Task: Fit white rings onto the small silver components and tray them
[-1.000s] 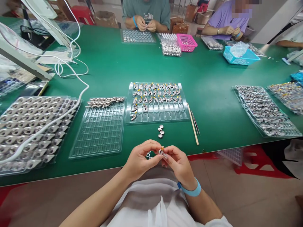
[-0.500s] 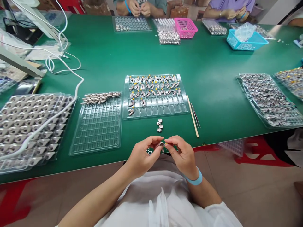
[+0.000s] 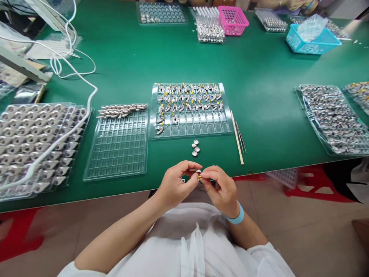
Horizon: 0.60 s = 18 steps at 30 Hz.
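Note:
My left hand (image 3: 180, 182) pinches a small pale part (image 3: 198, 171) with a yellow tip, in front of my body at the table's near edge. Fingertips of my right hand (image 3: 220, 188) meet it from the other side, closed at the yellow end. Fingers hide most of the part, so its exact kind cannot be told. Several small round silver-white caps (image 3: 195, 148) lie on the green table just beyond. Farther off, a clear plastic tray (image 3: 196, 129) holds rows of small grey pieces with yellow tips. A wooden stick (image 3: 237, 138) and tweezers (image 3: 241, 137) lie right of that tray.
To the left are a clear tray (image 3: 117, 150) with grey pieces along its top and stacked trays of grey shells (image 3: 31, 142), crossed by a white cable (image 3: 72, 132). A full tray (image 3: 334, 119) lies at right. Pink (image 3: 233, 21) and blue baskets (image 3: 313, 42) stand at the back.
The view has tilted down slightly, so the table's contents sit higher. My hands have stayed together, and the yellow-tipped end now sits closer against the pale part.

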Each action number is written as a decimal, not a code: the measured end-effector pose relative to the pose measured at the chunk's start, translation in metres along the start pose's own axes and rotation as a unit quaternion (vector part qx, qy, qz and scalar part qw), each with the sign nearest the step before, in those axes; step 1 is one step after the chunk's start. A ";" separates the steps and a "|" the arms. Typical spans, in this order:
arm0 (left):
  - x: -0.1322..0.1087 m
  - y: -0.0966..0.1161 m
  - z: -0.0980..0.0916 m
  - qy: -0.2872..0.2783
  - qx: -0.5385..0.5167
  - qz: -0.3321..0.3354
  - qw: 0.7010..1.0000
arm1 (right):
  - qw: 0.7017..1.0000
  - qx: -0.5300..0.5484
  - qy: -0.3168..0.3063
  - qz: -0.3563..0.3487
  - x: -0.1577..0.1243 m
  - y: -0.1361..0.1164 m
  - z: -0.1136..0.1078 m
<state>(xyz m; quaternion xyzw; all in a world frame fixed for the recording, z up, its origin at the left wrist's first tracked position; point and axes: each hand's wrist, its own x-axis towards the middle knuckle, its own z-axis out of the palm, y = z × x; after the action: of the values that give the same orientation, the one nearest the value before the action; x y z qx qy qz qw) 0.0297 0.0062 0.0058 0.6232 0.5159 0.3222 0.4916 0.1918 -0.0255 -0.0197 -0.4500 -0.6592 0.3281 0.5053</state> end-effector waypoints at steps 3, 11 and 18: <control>-0.001 -0.001 0.000 -0.014 -0.019 -0.007 1.000 | 0.999 0.005 -0.012 0.031 0.001 -0.003 -0.004; 0.000 -0.007 -0.002 -0.085 -0.141 -0.070 0.984 | 0.997 -0.064 -0.023 0.033 0.006 -0.008 -0.012; 0.001 -0.002 -0.006 -0.101 -0.159 -0.098 0.977 | 0.991 -0.114 -0.072 0.006 0.010 -0.009 -0.015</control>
<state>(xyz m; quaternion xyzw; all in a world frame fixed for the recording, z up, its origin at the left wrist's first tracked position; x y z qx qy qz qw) 0.0237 0.0093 0.0055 0.5128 0.4645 0.2859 0.6630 0.2030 -0.0202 -0.0040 -0.4838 -0.7243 0.2852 0.4000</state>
